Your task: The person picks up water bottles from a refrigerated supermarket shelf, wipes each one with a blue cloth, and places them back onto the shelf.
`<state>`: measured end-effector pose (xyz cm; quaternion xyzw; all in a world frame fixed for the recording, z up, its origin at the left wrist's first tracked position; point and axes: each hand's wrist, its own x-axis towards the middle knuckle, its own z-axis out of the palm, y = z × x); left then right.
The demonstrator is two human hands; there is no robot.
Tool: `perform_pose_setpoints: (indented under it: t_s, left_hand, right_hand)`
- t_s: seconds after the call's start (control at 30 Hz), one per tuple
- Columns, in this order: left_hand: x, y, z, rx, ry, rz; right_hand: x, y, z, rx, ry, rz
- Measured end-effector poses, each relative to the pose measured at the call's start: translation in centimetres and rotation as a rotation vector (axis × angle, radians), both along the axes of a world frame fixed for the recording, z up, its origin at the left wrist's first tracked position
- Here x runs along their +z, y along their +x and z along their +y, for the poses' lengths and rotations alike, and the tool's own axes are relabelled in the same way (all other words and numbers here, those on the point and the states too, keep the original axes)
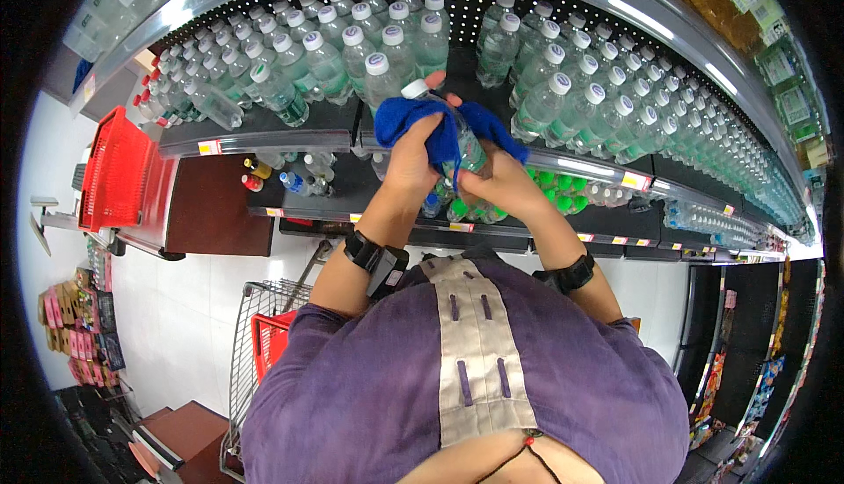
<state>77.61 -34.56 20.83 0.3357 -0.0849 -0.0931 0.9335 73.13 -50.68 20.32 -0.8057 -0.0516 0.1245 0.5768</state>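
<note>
Between my two hands is a clear plastic bottle (469, 148) with a white cap, tilted in front of the shelf. My left hand (417, 151) presses a blue cloth (409, 124) around the bottle's upper part. The fingers of my right hand (502, 181) grip its lower end, and more of the cloth hangs behind that hand. Beyond them, rows of white-capped plastic bottles (356, 55) stand on the black shelf (330, 121). Another block of similar bottles (587, 101) stands to the right, with a strip of bare shelf between the two groups.
One bottle (214, 105) leans at the left end, near red-capped bottles (148, 98). The lower shelf holds green-capped bottles (564, 194) and a few small bottles (297, 182). A red basket (112, 167) sits left on a brown counter (217, 207). A wire shopping cart (247, 332) stands beside me.
</note>
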Motion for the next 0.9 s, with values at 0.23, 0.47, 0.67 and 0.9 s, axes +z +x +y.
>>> perform_pose_setpoints:
  t_s: [0.23,0.47,0.67,0.9]
  left_hand:
    - [-0.4,1.0,0.1,0.201,0.021,0.094]
    - [-0.9,1.5,1.5,0.045,-0.234,-0.012]
    - [-0.4,1.9,1.2,0.088,-0.081,0.074]
    - [-0.6,-0.5,-2.3,0.157,0.034,0.136]
  right_hand:
    - [1.9,-0.7,0.4,-0.072,-0.619,-0.514]
    - [0.0,-1.7,-2.0,0.196,0.632,0.272]
    - [1.5,-2.1,-0.1,-0.018,-0.353,-0.566]
    - [0.8,-1.5,-0.3,-0.134,-0.704,-1.004]
